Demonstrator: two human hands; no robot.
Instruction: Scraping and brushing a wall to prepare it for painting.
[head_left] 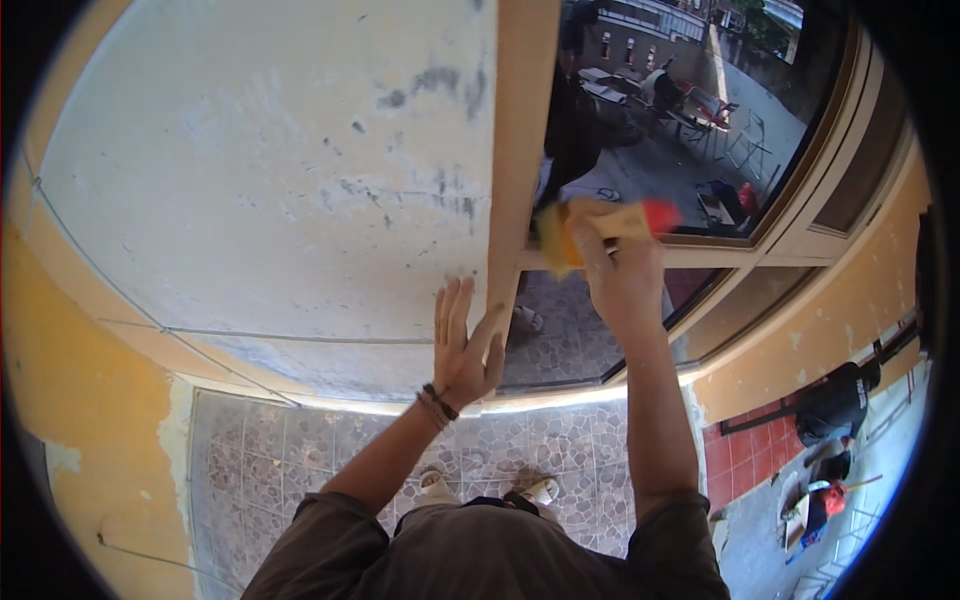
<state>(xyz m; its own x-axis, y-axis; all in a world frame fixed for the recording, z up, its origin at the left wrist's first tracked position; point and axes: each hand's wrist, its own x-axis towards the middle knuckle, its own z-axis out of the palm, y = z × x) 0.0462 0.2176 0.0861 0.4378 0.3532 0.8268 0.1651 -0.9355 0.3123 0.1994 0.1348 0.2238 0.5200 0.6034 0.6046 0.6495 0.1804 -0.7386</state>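
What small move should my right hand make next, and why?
I'd probably steady the tool against the post, angled away from the glass: the right hand grips it close to both, and its blurred edge leaves contact unclear. The left hand, spread at the wall's edge, could serve as a brace.

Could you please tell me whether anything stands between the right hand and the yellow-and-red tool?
Nothing visible does: the right hand already grips the motion-blurred tool in front of the window. The left hand is lower and to the left, by the pale wall, clear of both.
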